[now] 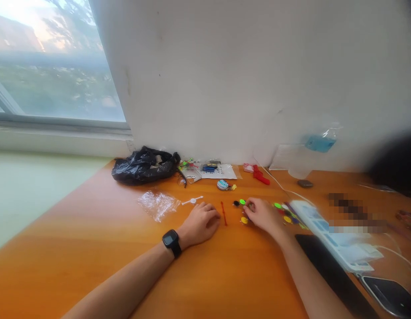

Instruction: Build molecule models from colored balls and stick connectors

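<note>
My left hand (200, 223) rests on the wooden table with its fingers loosely bent, holding nothing that I can see. Just right of its fingertips lies a thin red plastic stick (224, 213). My right hand (262, 215) is closed in a pinch low over the table; whatever is between thumb and forefinger is too small or hidden to make out. Around those fingertips lie a black disc (236, 203), a bright green disc (242, 202) and a yellow disc (244, 220). A white piece with thin arms (193, 200) lies beyond my left hand.
Behind lie a black plastic bag (143, 166), a crumpled clear bag (158, 204), a round tin-like item (222, 184) and a red object (260, 175). Several coloured pieces (287, 219) sit beside a white power strip (325, 232). A phone (388, 294) is at lower right.
</note>
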{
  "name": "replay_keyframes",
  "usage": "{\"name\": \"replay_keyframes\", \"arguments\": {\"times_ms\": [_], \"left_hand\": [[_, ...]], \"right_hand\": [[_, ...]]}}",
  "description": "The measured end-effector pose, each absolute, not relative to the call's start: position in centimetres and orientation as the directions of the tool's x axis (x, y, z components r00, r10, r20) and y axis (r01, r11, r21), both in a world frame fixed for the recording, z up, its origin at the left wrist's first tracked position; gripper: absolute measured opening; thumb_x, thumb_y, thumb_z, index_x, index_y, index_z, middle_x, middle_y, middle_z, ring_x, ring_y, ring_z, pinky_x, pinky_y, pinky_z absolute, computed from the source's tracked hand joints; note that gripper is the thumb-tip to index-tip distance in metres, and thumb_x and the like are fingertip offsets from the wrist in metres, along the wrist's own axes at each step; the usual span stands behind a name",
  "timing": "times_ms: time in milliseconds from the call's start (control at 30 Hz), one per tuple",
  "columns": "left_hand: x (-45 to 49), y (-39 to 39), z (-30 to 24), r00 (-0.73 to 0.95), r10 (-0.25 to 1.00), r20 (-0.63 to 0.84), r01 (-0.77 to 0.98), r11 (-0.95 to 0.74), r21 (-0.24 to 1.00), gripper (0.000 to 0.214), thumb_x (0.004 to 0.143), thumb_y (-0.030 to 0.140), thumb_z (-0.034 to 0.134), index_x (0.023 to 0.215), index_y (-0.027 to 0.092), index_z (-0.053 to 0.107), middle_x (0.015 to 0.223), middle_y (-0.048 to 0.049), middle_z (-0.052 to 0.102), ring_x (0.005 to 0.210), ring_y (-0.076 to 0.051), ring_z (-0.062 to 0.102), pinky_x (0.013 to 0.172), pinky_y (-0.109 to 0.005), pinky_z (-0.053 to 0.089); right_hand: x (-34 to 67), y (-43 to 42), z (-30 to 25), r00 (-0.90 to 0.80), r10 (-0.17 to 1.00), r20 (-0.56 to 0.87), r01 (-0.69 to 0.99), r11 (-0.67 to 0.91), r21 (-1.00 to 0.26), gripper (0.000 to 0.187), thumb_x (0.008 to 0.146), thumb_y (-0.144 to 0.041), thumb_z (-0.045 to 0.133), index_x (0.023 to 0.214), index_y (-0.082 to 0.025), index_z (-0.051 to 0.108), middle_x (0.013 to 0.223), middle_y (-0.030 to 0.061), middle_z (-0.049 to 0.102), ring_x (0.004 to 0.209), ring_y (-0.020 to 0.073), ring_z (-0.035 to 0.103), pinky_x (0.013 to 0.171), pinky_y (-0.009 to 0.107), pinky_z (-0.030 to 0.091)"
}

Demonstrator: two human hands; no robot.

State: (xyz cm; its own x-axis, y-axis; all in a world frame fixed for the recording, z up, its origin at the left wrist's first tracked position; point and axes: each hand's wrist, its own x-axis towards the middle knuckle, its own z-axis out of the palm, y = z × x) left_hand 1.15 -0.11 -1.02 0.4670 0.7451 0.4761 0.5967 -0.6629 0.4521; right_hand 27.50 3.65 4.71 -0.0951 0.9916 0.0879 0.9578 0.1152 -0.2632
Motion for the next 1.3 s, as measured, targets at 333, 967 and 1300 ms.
{"name": "replay_keyframes", "arguments": {"times_ms": [333,967,1300], "left_hand": [[1.0,0.1,-1.0,0.479,0.733,0.483,0.568,-0.678,0.466,0.008,0.093,0.021,0.064,0.097,0.023,0.070,0.102,-0.0071,0.068,0.094,-0.023,0.060,0.086,-0.037,0.047],[0.6,0.5,-1.2,0.323,0.815,0.481,0.458,-0.580,0.674,0.019,0.102,0.017,0.050,0.106,0.021,0.067,0.105,-0.0079,0.069,0.100,-0.022,0.062,0.092,-0.036,0.049],[1.0,0.1,-0.6,0.405,0.765,0.500,0.499,-0.644,0.581,0.008,0.084,0.016,0.068,0.090,0.021,0.067,0.092,-0.0050,0.069,0.089,-0.021,0.061,0.085,-0.035,0.047]], "right_hand": [[28.1,3.6,4.7,-0.093,0.994,0.048,0.970,0.102,-0.223,0.015,0.085,-0.037,0.066,0.083,-0.022,0.071,0.077,0.0036,0.071,0.066,0.0180,0.061,0.057,0.027,0.025],[21.3,0.8,1.3,-0.491,0.816,0.306,0.715,0.578,-0.393,0.014,0.100,-0.029,0.054,0.099,-0.022,0.066,0.092,0.0040,0.073,0.081,0.0199,0.065,0.071,0.030,0.040],[22.8,1.8,1.6,-0.494,0.817,0.297,0.768,0.570,-0.292,0.016,0.099,-0.018,0.054,0.094,-0.020,0.069,0.091,0.0066,0.070,0.091,0.0236,0.059,0.082,0.035,0.041]]}}
